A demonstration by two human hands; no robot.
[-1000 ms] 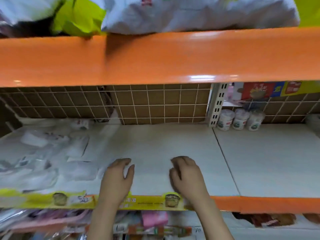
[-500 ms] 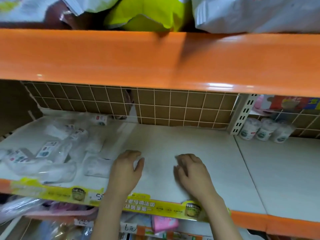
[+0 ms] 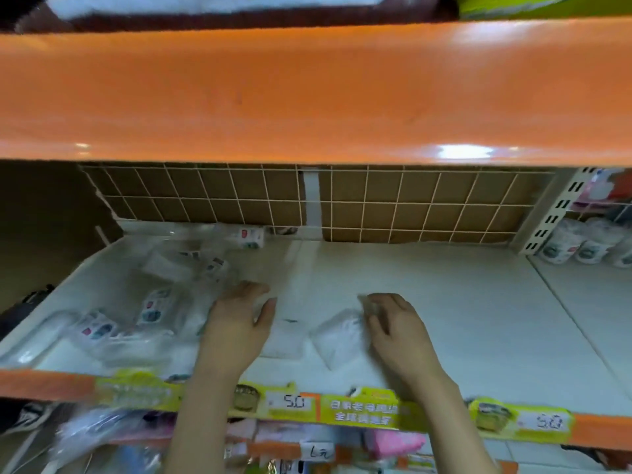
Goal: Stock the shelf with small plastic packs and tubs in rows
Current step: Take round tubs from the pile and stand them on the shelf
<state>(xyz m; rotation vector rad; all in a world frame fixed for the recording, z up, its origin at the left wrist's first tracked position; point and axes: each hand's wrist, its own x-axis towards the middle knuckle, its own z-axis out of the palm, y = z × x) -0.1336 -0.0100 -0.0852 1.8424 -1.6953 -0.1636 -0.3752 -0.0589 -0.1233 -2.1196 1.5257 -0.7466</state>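
Note:
Two small clear plastic packs lie on the white shelf [image 3: 461, 302] near its front edge: one pack [image 3: 285, 340] between my hands, another pack [image 3: 338, 338] tilted beside it. My left hand [image 3: 239, 323] lies palm down, fingers stretched onto the edge of a loose heap of clear packs [image 3: 154, 302] at the left. My right hand [image 3: 398, 328] rests with bent fingers touching the far right corner of the tilted pack. White tubs [image 3: 578, 246] with green labels stand in a row at the back right, in the neighbouring bay.
An orange upper shelf [image 3: 307, 90] hangs low over the bay. A wire grid back panel [image 3: 410, 206] closes the rear and a slotted upright [image 3: 550, 213] splits the bays. A yellow price strip [image 3: 359, 412] runs along the front edge. Pink goods [image 3: 393, 443] lie below.
The view has swung left and closer. Both hands have slid a little deeper onto the shelf, and two small clear packs now show between and under them.

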